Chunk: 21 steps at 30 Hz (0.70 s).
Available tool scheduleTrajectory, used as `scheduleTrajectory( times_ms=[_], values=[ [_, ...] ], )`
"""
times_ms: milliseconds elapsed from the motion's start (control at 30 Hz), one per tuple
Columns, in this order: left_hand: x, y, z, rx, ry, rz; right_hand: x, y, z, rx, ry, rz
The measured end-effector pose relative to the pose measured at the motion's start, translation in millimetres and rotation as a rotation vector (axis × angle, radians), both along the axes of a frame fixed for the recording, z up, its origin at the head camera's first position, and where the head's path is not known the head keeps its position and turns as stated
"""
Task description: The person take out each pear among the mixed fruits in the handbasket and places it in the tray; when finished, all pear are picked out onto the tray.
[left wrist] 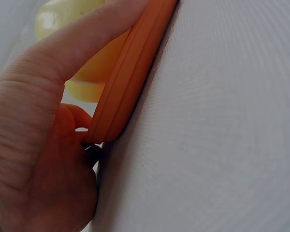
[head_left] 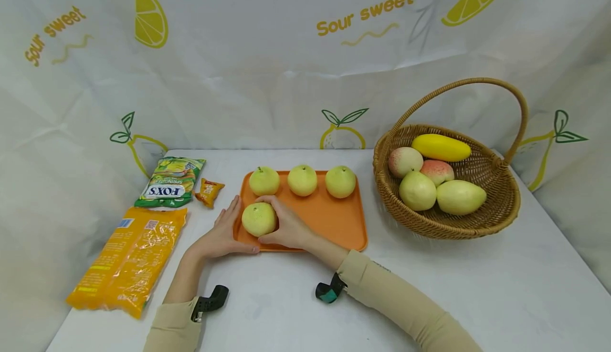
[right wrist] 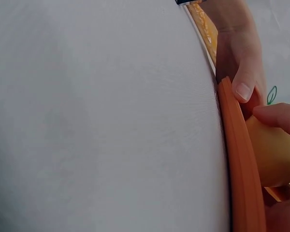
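Note:
In the head view my right hand (head_left: 288, 230) grips a round yellow-green pear (head_left: 258, 219) at the front left of an orange tray (head_left: 324, 225), thumb on its near side and fingers behind. The pear is at the tray floor; whether it touches cannot be told. My left hand (head_left: 221, 238) rests against the tray's front left corner, fingers fairly straight along the left side. Its thumb (left wrist: 82, 43) lies on the front rim in the left wrist view. Behind, in a row on the tray, sit three similar pears, the left one (head_left: 264, 181), the middle one (head_left: 302, 180) and the right one (head_left: 340, 182).
A wicker basket (head_left: 444, 230) with a tall handle stands right of the tray, holding a long yellow fruit (head_left: 441, 147), peaches (head_left: 405, 161), a pear (head_left: 417, 191) and a mango-like fruit (head_left: 461, 198). At left lie a green FOX'S bag (head_left: 172, 182), a small orange packet (head_left: 208, 192) and a large orange bag (head_left: 131, 259).

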<state>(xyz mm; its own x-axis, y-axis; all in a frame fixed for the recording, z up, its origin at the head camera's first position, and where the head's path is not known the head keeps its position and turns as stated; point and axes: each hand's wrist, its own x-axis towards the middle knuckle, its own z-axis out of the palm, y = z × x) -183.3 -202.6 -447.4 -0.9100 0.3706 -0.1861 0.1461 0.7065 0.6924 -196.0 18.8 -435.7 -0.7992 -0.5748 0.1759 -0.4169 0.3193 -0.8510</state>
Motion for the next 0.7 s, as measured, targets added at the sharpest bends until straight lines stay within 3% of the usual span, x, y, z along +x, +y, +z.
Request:
scheduleTrajectory(
  times_ms=[367, 700],
  values=[
    [-1.4, 1.2, 0.0, 0.003, -0.004, 0.003, -0.7, 12.0, 5.1, -0.076, -0.175, 0.051],
    [-1.2, -0.6, -0.7, 0.0, -0.007, 0.005, -0.5, 10.6, 6.3, -0.086, -0.161, 0.011]
  ],
)
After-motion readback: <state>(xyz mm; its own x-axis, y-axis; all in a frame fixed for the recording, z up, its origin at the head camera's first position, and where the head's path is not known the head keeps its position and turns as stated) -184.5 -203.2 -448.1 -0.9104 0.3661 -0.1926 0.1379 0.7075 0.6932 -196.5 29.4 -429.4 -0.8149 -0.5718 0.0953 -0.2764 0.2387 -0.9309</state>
